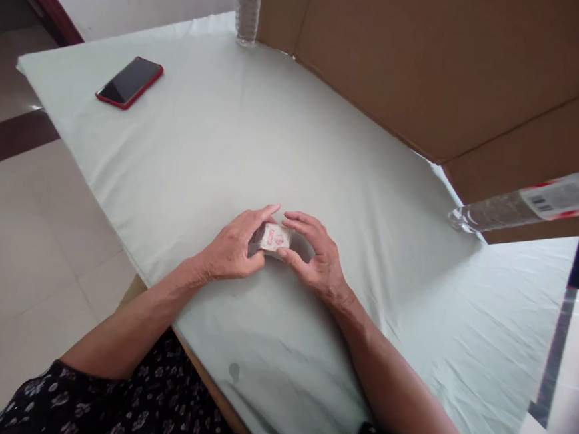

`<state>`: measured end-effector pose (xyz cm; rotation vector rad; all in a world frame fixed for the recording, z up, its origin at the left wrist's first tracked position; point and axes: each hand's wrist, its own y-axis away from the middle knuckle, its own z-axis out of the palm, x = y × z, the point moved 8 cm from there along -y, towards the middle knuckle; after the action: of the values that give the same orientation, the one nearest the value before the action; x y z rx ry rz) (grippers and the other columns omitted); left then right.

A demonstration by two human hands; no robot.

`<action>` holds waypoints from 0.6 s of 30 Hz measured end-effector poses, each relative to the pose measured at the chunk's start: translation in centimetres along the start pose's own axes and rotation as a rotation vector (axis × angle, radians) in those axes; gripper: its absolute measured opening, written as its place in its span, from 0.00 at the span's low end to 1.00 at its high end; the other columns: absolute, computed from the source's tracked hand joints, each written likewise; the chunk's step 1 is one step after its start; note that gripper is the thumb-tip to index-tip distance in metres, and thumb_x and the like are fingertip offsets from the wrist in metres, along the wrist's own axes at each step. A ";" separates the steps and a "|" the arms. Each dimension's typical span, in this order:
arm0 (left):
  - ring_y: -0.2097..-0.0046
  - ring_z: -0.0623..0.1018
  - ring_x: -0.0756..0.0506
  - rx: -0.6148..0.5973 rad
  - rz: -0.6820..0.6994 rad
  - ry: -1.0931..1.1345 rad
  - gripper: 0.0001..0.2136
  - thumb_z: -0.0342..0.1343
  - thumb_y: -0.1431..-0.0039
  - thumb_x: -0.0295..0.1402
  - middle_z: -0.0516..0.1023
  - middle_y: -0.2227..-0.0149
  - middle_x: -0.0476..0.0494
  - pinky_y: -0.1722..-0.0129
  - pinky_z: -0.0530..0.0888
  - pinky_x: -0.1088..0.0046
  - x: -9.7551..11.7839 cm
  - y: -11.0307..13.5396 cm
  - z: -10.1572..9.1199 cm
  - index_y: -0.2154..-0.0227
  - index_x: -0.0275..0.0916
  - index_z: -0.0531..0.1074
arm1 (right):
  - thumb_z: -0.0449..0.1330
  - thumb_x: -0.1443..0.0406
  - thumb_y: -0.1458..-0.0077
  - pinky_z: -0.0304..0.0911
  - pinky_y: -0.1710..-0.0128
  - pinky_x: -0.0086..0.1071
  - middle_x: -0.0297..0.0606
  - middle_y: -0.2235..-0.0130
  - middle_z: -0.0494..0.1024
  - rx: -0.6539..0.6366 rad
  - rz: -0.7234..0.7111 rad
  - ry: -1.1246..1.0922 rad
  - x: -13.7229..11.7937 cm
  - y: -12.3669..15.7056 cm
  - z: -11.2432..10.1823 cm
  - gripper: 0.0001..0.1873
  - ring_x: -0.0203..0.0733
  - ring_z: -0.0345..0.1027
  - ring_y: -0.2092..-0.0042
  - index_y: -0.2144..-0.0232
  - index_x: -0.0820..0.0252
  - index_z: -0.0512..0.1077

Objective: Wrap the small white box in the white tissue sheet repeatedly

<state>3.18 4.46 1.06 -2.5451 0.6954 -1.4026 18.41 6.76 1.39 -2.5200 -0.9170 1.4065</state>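
Note:
A small deck of playing cards (275, 238), its top face white with red print, is between my two hands just above or on the cloth. My left hand (237, 245) curves around the left end, thumb low and index finger stretched along the far side. From the right, my right hand (316, 254) grips the deck, thumb at the near edge and fingertips at the far edge. Parts of the deck's sides are hidden by the fingers.
A pale green cloth (276, 129) covers the table. A phone with a red case (131, 83) lies at the far left. Brown cardboard (382, 57) stands along the far right side, with one clear plastic bottle (247, 16) and another bottle (500, 210) against it.

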 end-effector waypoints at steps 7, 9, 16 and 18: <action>0.47 0.76 0.40 0.021 0.131 -0.063 0.40 0.53 0.48 0.21 0.76 0.46 0.37 0.46 0.74 0.61 1.3 0.0 -0.1 0.30 0.42 0.52 | 0.64 0.58 0.38 0.65 0.45 0.53 0.41 0.46 0.80 0.070 -0.127 0.238 -1.5 0.0 -0.9 0.07 0.53 0.74 0.46 0.57 0.46 0.78; 0.46 0.76 0.40 0.023 0.157 -0.074 0.40 0.53 0.48 0.21 0.75 0.46 0.36 0.45 0.74 0.60 1.4 0.0 0.0 0.30 0.42 0.51 | 0.63 0.61 0.37 0.65 0.48 0.51 0.39 0.48 0.82 0.089 -0.215 0.317 -2.3 0.0 -0.8 0.05 0.51 0.76 0.50 0.60 0.47 0.78; 0.46 0.75 0.39 0.002 0.179 -0.009 0.41 0.53 0.48 0.21 0.75 0.46 0.36 0.45 0.74 0.59 1.6 0.2 0.1 0.30 0.43 0.52 | 0.57 0.69 0.35 0.65 0.50 0.43 0.41 0.52 0.84 0.192 -0.290 0.342 -3.3 -0.1 -0.9 0.05 0.45 0.78 0.52 0.62 0.54 0.72; 0.45 0.75 0.40 -0.028 0.102 0.060 0.40 0.55 0.47 0.24 0.74 0.45 0.36 0.46 0.75 0.60 1.1 0.2 0.3 0.30 0.43 0.52 | 0.57 0.70 0.35 0.66 0.50 0.42 0.43 0.51 0.83 0.206 -0.271 0.319 -3.4 -0.2 -1.1 0.05 0.45 0.78 0.51 0.61 0.54 0.71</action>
<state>3.92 3.76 1.66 -2.4594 0.8476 -1.4510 17.93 5.20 4.58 -2.2739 -0.9512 0.9343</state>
